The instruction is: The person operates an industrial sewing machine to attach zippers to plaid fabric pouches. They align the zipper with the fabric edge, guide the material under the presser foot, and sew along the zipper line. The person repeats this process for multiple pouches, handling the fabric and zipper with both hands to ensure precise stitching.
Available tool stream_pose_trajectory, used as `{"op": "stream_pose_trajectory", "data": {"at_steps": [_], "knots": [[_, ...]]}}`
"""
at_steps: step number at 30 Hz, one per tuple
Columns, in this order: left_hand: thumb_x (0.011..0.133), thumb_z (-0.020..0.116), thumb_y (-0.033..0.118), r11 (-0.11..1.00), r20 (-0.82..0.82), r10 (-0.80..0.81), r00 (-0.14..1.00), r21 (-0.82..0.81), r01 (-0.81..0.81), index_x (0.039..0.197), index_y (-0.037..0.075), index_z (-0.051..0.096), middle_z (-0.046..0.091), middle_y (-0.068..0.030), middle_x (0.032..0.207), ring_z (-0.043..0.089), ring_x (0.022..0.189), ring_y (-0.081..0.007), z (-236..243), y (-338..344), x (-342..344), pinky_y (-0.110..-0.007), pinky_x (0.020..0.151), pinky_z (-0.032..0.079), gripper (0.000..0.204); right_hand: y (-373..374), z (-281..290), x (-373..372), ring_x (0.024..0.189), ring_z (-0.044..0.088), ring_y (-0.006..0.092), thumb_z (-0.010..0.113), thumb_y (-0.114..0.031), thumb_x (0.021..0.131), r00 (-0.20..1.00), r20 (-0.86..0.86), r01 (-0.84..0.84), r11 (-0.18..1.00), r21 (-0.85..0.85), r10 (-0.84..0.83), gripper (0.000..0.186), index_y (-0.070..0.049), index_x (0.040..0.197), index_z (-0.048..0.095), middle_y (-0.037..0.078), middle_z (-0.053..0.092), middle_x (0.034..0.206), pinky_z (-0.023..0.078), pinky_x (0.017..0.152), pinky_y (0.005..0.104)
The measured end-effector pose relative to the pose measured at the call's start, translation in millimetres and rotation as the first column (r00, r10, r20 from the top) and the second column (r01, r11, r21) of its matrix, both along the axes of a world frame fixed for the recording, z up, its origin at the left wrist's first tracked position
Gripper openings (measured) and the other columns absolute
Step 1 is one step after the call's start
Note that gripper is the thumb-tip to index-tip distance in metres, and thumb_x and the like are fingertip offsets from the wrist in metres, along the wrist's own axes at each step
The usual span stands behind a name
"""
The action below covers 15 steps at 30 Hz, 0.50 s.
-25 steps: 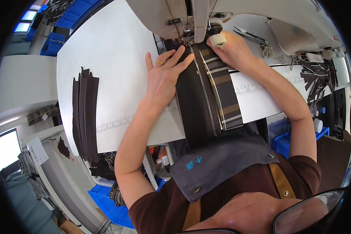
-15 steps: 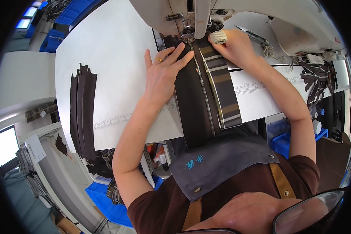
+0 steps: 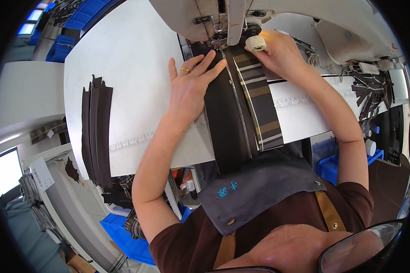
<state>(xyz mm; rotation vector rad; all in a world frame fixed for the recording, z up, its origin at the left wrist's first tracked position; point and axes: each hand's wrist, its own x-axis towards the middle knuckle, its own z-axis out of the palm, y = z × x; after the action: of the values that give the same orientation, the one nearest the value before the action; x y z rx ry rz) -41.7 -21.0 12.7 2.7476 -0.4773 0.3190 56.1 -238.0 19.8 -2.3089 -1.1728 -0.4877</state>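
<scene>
A dark brown fabric strip [image 3: 223, 123] with a metal zipper [image 3: 236, 95] runs from under the needle area of a sewing machine [image 3: 218, 22] toward my lap. Striped fabric [image 3: 264, 109] in brown, grey and white lies along the zipper's right side. My left hand [image 3: 189, 88], with a ring on it, rests flat on the dark fabric left of the zipper, fingers spread, tips close to the presser foot [image 3: 219, 45]. My right hand [image 3: 282, 53] is closed at the striped fabric's far right edge, beside the white ridged knob [image 3: 255, 43]. The knob partly hides its fingers.
Dark fabric strips [image 3: 97, 132] lie on the white table [image 3: 136, 82] at left. Tweezers [image 3: 300, 43] and thread lie behind my right hand. Several zipper pieces [image 3: 369, 88] are piled at far right. Blue bins [image 3: 127, 236] stand below the table.
My right hand has shifted very slightly to the right by the knob. My left hand and the fabric look almost unchanged.
</scene>
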Motion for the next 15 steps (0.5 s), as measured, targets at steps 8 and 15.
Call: {"op": "stream_pose_trajectory", "data": {"at_steps": [8, 15], "knots": [[0.079, 0.058, 0.013, 1.000, -0.003, -0.004, 1.000, 0.002, 0.004, 0.121, 0.024, 0.060, 0.054, -0.0031, 0.129, 0.048, 0.117, -0.0244, 0.4, 1.4, 0.6, -0.058, 0.106, 0.013, 0.043, -5.3, 3.7, 3.1, 0.063, 0.056, 0.0342, 0.055, -0.018, 0.086, 0.986, -0.164, 0.018, 0.996, -0.088, -0.032, 0.018, -0.003, 0.076, 0.050, 0.014, 0.054, 0.064, 0.044, 0.057, 0.0433], [0.079, 0.054, 0.007, 1.000, -0.010, -0.007, 1.000, -0.008, 0.007, 0.121, 0.024, 0.060, 0.054, -0.0019, 0.129, 0.048, 0.117, -0.0239, 2.2, 0.3, 0.5, -0.058, 0.107, 0.014, 0.045, -1.7, -8.7, 7.4, 0.063, 0.055, 0.0352, 0.052, -0.017, 0.085, 0.995, -0.093, 0.040, 0.999, 0.033, -0.037, 0.018, -0.002, 0.076, 0.049, 0.016, 0.054, 0.064, 0.043, 0.058, 0.0443]]}}
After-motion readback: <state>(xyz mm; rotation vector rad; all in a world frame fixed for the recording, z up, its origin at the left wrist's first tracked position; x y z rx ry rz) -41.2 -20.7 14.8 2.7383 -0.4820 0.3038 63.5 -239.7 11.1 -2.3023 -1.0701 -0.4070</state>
